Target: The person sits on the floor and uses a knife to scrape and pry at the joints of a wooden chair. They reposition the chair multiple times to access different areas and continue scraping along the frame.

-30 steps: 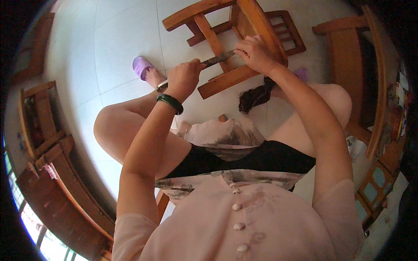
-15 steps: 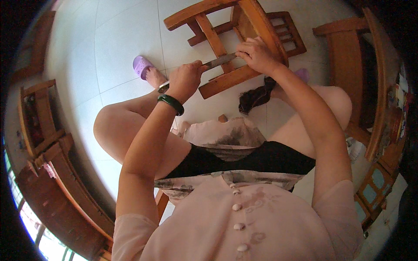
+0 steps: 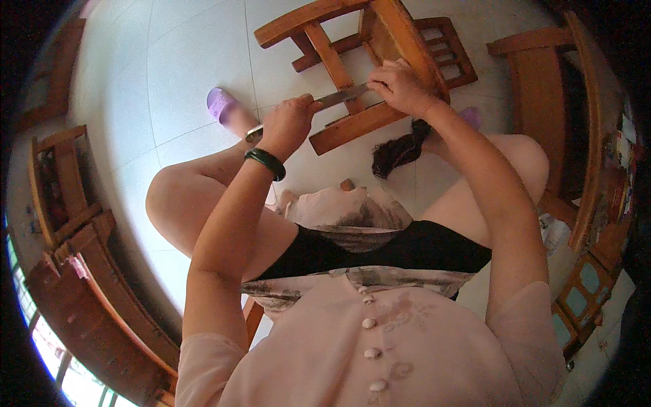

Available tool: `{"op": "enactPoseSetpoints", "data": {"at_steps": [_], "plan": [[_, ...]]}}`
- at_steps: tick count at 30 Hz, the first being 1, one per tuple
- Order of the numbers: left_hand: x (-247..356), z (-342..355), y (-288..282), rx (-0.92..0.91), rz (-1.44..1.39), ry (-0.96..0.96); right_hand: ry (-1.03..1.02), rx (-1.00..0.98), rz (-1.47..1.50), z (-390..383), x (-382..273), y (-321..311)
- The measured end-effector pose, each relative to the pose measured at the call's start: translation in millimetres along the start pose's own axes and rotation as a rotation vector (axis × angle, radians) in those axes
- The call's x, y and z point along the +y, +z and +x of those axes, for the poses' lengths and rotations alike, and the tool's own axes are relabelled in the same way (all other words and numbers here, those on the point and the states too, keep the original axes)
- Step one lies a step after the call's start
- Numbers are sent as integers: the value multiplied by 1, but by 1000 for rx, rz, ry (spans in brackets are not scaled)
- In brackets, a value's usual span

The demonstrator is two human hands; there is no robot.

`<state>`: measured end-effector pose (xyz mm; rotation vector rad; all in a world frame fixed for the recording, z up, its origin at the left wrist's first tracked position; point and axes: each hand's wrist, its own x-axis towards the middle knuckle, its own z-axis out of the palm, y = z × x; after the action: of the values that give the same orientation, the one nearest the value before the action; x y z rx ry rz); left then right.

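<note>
My left hand [image 3: 288, 122] is closed around the handle of a long knife [image 3: 333, 99], whose light handle end sticks out beside the wrist. The flat grey blade slants up to the right. At its far end my right hand [image 3: 401, 88] is closed, thumb and fingers pinching near the tip. Behind and below the blade lies a small wooden chair [image 3: 329, 57], tipped over on the floor; my right hand is against its frame, though exact contact is hidden. A dark, hair-like bundle [image 3: 397, 154] hangs or lies just below the chair, near my right leg.
A purple slipper [image 3: 218, 105] is on my left foot, and another [image 3: 469, 117] shows partly behind my right arm. Wooden furniture [image 3: 539, 102] stands at the right, with more wooden pieces [image 3: 88, 292] along the left. Pale floor tiles [image 3: 193, 61] lie between.
Hardly anything differs. The blade has tilted slightly, with both hands nearly in the same place and the chair still.
</note>
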<state>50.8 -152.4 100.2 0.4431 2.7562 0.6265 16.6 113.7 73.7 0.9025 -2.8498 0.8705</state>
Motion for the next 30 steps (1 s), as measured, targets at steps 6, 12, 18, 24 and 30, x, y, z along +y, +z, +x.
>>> {"op": "enactPoseSetpoints", "data": {"at_steps": [6, 12, 18, 24, 30], "plan": [[-5, 5, -3, -10, -53, -33, 46, 66, -34, 6, -6, 1], [0, -2, 1, -15, -74, -47, -75, 48, -72, 3, -4, -1], [-6, -1, -2, 8, -34, -56, -20, 1, -72, 5, -7, 0], [-11, -4, 1, 61, -56, -61, -11, 69, -3, 4, -7, 2], [-12, -3, 0, -28, -73, -60, -15, 32, -2, 5, -3, 4]]}}
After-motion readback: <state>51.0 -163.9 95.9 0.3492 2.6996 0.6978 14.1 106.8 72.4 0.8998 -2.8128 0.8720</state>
